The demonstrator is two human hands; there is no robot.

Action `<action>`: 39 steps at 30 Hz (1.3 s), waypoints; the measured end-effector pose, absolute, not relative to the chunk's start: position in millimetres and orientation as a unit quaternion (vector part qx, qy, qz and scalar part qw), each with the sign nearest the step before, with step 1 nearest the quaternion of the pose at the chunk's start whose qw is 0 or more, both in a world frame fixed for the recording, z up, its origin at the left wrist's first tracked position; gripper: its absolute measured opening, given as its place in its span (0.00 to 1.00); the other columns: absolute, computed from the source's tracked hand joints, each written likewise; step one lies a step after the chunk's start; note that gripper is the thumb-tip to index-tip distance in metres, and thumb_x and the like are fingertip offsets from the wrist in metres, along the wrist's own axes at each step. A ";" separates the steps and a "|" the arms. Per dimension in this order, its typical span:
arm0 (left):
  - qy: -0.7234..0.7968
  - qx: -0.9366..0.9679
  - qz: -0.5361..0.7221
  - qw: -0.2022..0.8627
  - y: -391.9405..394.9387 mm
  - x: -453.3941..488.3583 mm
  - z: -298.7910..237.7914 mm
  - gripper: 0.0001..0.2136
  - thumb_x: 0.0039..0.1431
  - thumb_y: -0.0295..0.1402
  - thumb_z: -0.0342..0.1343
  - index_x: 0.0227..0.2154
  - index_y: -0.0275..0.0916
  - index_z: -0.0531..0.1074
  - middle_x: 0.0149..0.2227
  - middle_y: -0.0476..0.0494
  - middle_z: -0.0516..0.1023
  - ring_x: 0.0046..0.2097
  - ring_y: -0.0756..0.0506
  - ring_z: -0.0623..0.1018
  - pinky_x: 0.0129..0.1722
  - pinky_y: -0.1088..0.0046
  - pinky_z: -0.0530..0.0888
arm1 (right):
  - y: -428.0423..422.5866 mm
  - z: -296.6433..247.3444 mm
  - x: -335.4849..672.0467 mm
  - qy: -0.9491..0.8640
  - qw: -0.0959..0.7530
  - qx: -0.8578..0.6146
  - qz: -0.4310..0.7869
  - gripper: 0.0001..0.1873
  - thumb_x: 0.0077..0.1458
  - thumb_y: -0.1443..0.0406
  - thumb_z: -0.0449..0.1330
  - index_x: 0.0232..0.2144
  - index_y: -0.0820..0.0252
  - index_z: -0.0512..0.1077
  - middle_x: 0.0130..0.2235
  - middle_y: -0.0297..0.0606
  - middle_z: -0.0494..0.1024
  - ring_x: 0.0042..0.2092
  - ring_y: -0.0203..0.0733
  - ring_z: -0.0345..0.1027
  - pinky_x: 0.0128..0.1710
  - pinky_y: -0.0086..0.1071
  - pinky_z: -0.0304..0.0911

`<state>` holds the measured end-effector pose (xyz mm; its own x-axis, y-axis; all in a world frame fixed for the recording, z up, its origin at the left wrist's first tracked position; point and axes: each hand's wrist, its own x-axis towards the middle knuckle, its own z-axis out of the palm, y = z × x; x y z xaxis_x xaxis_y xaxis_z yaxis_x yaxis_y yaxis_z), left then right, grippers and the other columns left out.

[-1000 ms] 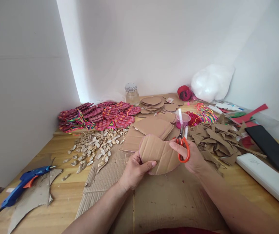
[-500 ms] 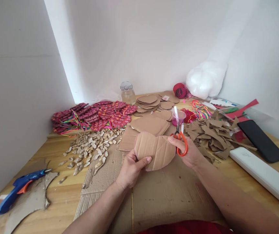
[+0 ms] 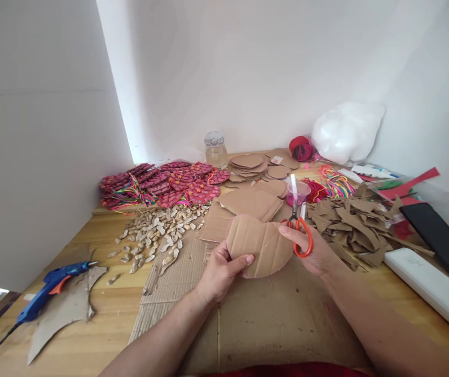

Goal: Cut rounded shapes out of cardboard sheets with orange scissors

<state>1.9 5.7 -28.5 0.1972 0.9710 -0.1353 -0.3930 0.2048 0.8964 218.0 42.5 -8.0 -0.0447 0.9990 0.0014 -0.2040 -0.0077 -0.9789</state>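
Observation:
My left hand (image 3: pixel 220 272) grips the lower left edge of a rounded cardboard cutout (image 3: pixel 258 245), thumb on its front, holding it up above a large cardboard sheet (image 3: pixel 279 319). My right hand (image 3: pixel 314 251) is closed on orange-handled scissors (image 3: pixel 301 233), whose blades point away from me at the cutout's right edge. Behind the cutout lie more cut cardboard shapes (image 3: pixel 250 201).
A blue glue gun (image 3: pixel 49 289) lies at the left on a cardboard scrap. Peanut shells (image 3: pixel 156 233), red decorated pieces (image 3: pixel 165 183), a glass jar (image 3: pixel 214 149), cardboard offcuts (image 3: pixel 350 220), a black phone (image 3: pixel 438 238), a white bar (image 3: pixel 432 288) and a white bag (image 3: pixel 346 131) surround the hands.
The view swung left, then back right. Both hands keep the same hold on the cutout and scissors, with little visible shift between them.

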 end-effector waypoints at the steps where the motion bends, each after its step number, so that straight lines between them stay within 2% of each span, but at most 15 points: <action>1: 0.374 0.382 0.501 0.681 5.3 2.0 -29.5 0.21 0.44 0.34 0.72 0.43 0.39 0.77 0.41 0.43 0.81 0.38 0.46 0.78 0.33 0.74 0.73 | 42.7 -10.2 218.4 -0.454 0.537 -0.436 0.563 0.15 0.45 0.53 0.72 0.24 0.56 0.76 0.27 0.34 0.79 0.31 0.44 0.72 0.35 0.37 0.66; 5: 0.357 0.384 0.482 0.702 3.6 2.9 -32.5 0.20 0.45 0.34 0.72 0.43 0.39 0.77 0.40 0.45 0.80 0.36 0.46 0.76 0.28 0.75 0.72 | 44.7 -18.3 220.0 -0.436 0.535 -0.437 0.576 0.13 0.48 0.54 0.71 0.23 0.54 0.75 0.28 0.33 0.78 0.33 0.44 0.71 0.36 0.37 0.65; 9: 0.355 0.375 0.497 0.698 4.0 1.9 -28.3 0.20 0.45 0.33 0.72 0.43 0.39 0.78 0.43 0.44 0.80 0.41 0.45 0.77 0.35 0.74 0.74 | 46.5 -20.6 221.4 -0.434 0.529 -0.444 0.579 0.13 0.48 0.54 0.70 0.24 0.54 0.75 0.28 0.35 0.77 0.33 0.47 0.70 0.35 0.38 0.65; 15: 0.339 0.325 0.543 0.696 12.8 -6.6 -15.6 0.18 0.49 0.37 0.70 0.44 0.41 0.81 0.42 0.42 0.83 0.43 0.45 0.79 0.43 0.72 0.72 | 46.7 -19.7 225.8 -0.442 0.525 -0.447 0.574 0.13 0.47 0.57 0.71 0.21 0.55 0.73 0.25 0.32 0.72 0.30 0.42 0.66 0.33 0.35 0.62; 19: 0.361 0.297 0.536 0.703 16.3 -9.8 -16.0 0.17 0.45 0.38 0.72 0.40 0.39 0.83 0.38 0.42 0.84 0.39 0.46 0.79 0.40 0.72 0.73 | 47.3 -22.7 226.2 -0.441 0.527 -0.444 0.576 0.12 0.46 0.57 0.71 0.22 0.54 0.74 0.26 0.31 0.74 0.31 0.42 0.67 0.35 0.36 0.63; 23: 0.359 0.291 0.530 0.711 16.5 -10.6 -17.8 0.20 0.45 0.39 0.73 0.42 0.39 0.82 0.39 0.42 0.83 0.37 0.47 0.79 0.37 0.72 0.74 | 48.5 -25.7 224.6 -0.430 0.533 -0.452 0.571 0.10 0.47 0.56 0.71 0.25 0.52 0.75 0.29 0.32 0.77 0.34 0.46 0.71 0.39 0.39 0.65; 25: 0.357 0.290 0.526 0.715 17.0 -11.1 -18.2 0.19 0.46 0.41 0.71 0.41 0.39 0.82 0.35 0.44 0.82 0.33 0.49 0.77 0.32 0.75 0.73 | 49.0 -25.9 223.2 -0.427 0.527 -0.456 0.576 0.10 0.49 0.56 0.70 0.26 0.52 0.76 0.29 0.34 0.78 0.35 0.48 0.72 0.38 0.41 0.66; 28: 0.358 0.287 0.519 0.721 18.5 -12.0 -18.4 0.18 0.48 0.46 0.68 0.34 0.36 0.81 0.27 0.46 0.78 0.26 0.50 0.74 0.24 0.76 0.71 | 49.9 -25.5 221.6 -0.422 0.527 -0.457 0.579 0.10 0.50 0.56 0.70 0.26 0.52 0.76 0.29 0.35 0.79 0.35 0.49 0.73 0.37 0.41 0.66; 31: 0.359 0.288 0.513 0.724 20.3 -12.9 -18.0 0.21 0.50 0.53 0.65 0.28 0.36 0.77 0.25 0.46 0.76 0.26 0.49 0.74 0.24 0.75 0.73 | 50.4 -24.8 221.3 -0.413 0.539 -0.460 0.572 0.10 0.49 0.56 0.71 0.25 0.51 0.76 0.29 0.33 0.79 0.36 0.47 0.73 0.38 0.39 0.66; 36: 0.364 0.306 0.506 0.719 21.3 -14.9 -16.6 0.24 0.52 0.57 0.59 0.32 0.36 0.77 0.27 0.44 0.77 0.26 0.48 0.75 0.23 0.75 0.73 | 47.9 -21.3 219.6 -0.404 0.532 -0.463 0.582 0.09 0.48 0.56 0.72 0.26 0.51 0.77 0.28 0.35 0.79 0.34 0.49 0.73 0.37 0.41 0.67; 39: 0.369 0.336 0.489 0.716 18.2 -14.2 -17.2 0.21 0.49 0.50 0.67 0.36 0.36 0.79 0.27 0.46 0.76 0.26 0.50 0.74 0.23 0.75 0.74 | 45.6 -18.7 216.5 -0.396 0.536 -0.464 0.583 0.10 0.47 0.56 0.72 0.25 0.51 0.76 0.28 0.34 0.79 0.33 0.47 0.73 0.36 0.39 0.67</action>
<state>-14.2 18.2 -17.2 0.2502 0.9475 -0.1990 -0.4514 0.2960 0.8418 216.5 45.6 -18.7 0.0063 0.9931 -0.1170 -0.2581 -0.1114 -0.9597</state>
